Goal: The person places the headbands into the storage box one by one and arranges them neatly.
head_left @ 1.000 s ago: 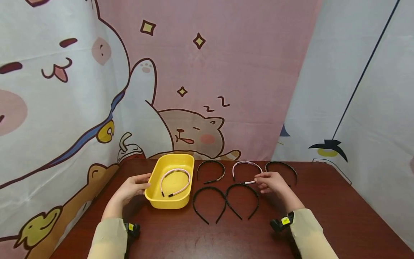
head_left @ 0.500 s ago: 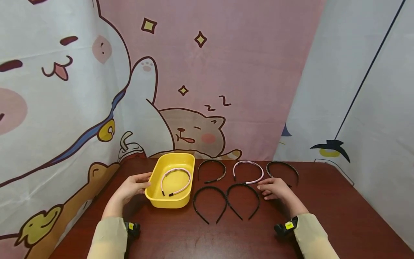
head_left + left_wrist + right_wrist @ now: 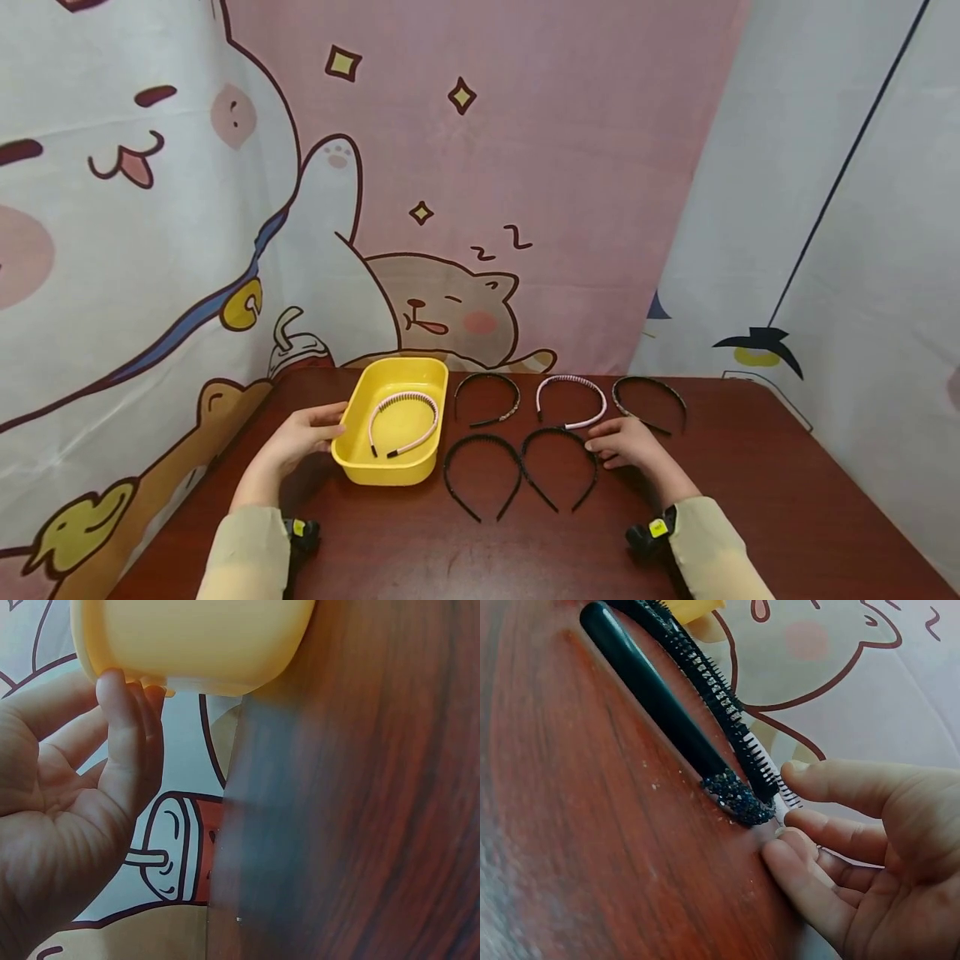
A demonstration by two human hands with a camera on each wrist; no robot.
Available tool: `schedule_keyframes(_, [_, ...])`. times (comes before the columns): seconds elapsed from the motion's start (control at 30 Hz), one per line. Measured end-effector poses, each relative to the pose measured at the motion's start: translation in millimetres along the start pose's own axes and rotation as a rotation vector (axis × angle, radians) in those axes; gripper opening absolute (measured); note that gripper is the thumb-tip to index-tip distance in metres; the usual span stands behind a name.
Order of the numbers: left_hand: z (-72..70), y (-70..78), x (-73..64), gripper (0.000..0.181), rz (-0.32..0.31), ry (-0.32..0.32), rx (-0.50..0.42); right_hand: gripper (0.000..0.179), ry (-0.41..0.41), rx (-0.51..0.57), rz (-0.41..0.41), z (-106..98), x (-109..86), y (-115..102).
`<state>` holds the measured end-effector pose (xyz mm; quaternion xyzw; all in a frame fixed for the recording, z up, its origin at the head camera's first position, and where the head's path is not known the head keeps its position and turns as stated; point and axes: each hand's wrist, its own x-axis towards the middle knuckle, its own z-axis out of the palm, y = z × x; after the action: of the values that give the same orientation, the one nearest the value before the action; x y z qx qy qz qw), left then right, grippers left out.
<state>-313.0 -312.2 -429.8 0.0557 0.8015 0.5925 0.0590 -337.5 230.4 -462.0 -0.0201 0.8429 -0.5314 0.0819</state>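
My left hand holds the left rim of a yellow plastic basin, its thumb and fingertips against the edge in the left wrist view. Inside the basin lies a pink toothed headband. My right hand is at the right side of a black headband. Up close, that headband shows dark glitter, with the fingertips right beside it and the thumb and index finger apart. Directly behind it on the table is another pink toothed headband.
Another black headband lies left of the near one, side by side with it. Two more dark headbands, one at back left and one at back right, lie on the brown table. A printed cloth hangs behind.
My right hand has left the end of the pink headband on the table, drawn back, and come to the near black headband. The left hand keeps its place on the basin.
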Motion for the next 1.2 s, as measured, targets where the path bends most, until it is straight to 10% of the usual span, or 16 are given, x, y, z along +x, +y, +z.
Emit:
schedule_keyframes(0.6, [1.3,2.7,-3.2,0.057,-0.003,0.007,0.004,0.029,0.082,-0.281,-0.081,12.6,0.0,-5.0])
schedule_keyframes(1.2, [2.3,4.4,-2.1,0.056,-0.006,0.001,0.007,0.02,0.122,-0.219,-0.058,14.1,0.6,-4.3])
